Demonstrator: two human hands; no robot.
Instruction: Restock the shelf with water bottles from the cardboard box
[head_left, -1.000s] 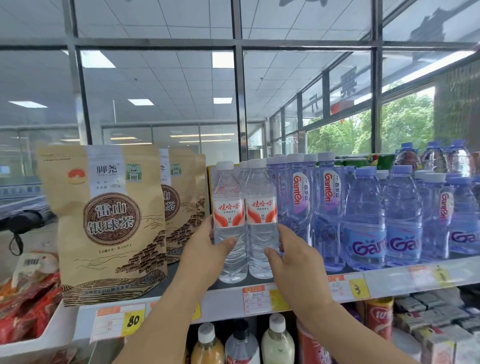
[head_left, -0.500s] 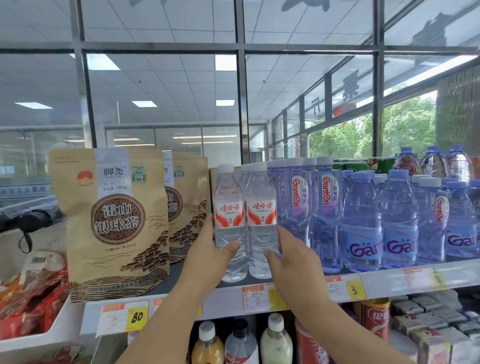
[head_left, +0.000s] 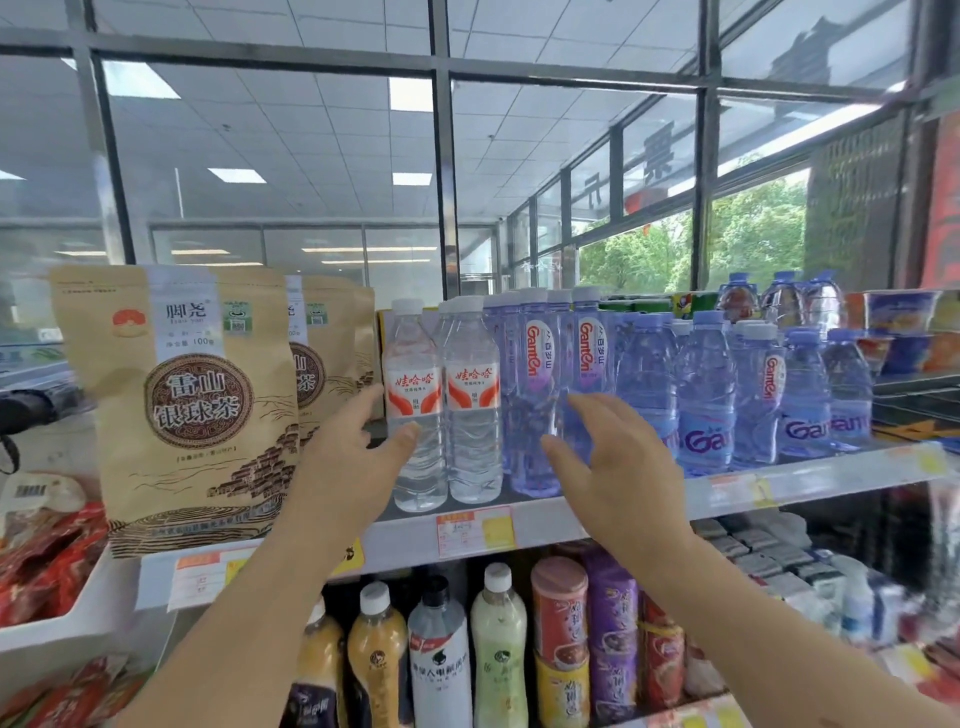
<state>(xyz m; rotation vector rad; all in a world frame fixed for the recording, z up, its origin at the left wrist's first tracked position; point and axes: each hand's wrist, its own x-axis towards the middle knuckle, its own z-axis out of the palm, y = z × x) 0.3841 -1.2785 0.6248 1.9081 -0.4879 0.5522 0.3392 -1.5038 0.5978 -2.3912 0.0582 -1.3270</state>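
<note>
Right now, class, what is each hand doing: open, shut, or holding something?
Left hand: open, thumb beside a red-label bottle, gripping nothing.
Right hand: open, fingers spread, holding nothing.

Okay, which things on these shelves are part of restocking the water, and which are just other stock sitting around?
Part of the job: the two red-labelled water bottles, the shelf under them, the left hand and right hand, both open beside them.

Just stock: blue Ganten bottles, brown tea bags, drinks on the lower shelf, red snack packets.
</note>
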